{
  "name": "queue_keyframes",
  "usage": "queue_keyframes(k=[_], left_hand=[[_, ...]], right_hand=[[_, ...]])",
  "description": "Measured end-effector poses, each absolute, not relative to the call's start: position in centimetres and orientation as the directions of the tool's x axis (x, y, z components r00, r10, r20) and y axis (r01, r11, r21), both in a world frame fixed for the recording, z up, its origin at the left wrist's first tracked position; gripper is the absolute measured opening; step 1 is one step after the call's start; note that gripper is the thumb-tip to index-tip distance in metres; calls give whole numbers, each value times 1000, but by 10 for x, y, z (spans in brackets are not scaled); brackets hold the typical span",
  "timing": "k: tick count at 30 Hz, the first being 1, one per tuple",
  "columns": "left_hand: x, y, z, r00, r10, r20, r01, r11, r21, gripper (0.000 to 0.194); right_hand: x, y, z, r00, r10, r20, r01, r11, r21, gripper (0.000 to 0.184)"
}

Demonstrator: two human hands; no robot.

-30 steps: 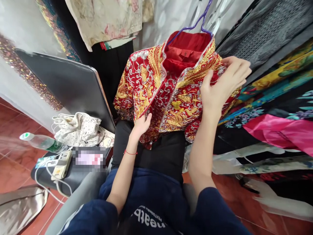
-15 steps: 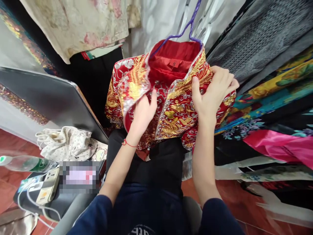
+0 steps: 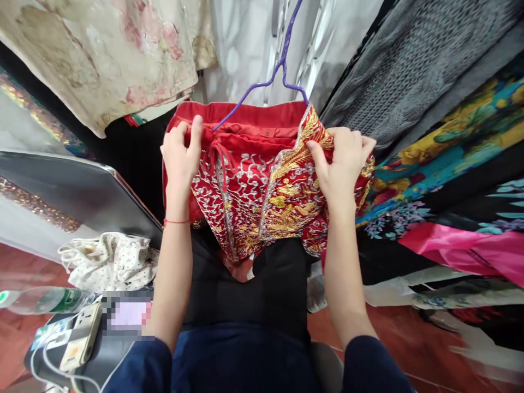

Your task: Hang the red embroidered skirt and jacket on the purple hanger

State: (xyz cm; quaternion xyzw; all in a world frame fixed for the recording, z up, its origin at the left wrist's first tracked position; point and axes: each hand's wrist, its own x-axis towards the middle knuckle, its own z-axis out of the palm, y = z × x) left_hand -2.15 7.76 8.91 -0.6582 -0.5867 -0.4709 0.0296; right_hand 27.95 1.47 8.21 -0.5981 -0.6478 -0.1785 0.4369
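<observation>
A red jacket [image 3: 282, 202] with gold and silver embroidery hangs from a purple wire hanger [image 3: 282, 60] in front of me, its lower part near my lap. My left hand [image 3: 182, 155] grips the jacket's left front edge, which is folded outward so plain red lining shows there. On the other side, my right hand [image 3: 344, 161] holds the gold-embroidered front just below the stand-up collar, thumb on top and fingers behind it. Between my hands, a red tie cord [image 3: 223, 155] dangles over the silver-patterned inner layer. A small size label [image 3: 267, 132] marked S shows inside the neck.
Clothes, including a grey knit [image 3: 426, 71] and a floral garment [image 3: 446, 147], hang at the right. A cream floral garment [image 3: 123, 49] hangs upper left, above a dark panel [image 3: 77, 191]. A plastic bottle [image 3: 45, 300], power strip [image 3: 82, 335] and polka-dot cloth [image 3: 108, 262] lie lower left.
My left hand has swung the jacket's left front outward to the left, exposing the lining, inner layer and cord. My right hand keeps its hold. The view has shifted slightly.
</observation>
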Motion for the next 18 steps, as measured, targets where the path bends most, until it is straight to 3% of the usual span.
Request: queue_keyframes(k=[6, 13, 18], left_hand=[[-29, 47, 92, -158, 732, 663, 842, -250, 478, 50], [-33, 40, 93, -212, 705, 677, 844, -217, 491, 49], [-35, 33, 96, -237, 702, 672, 829, -214, 517, 49]], right_hand=[[286, -15, 82, 144, 588, 796, 947, 150, -283, 46], [300, -56, 72, 234, 444, 865, 964, 8, -266, 46], [323, -87, 74, 398, 314, 862, 917, -112, -382, 49]])
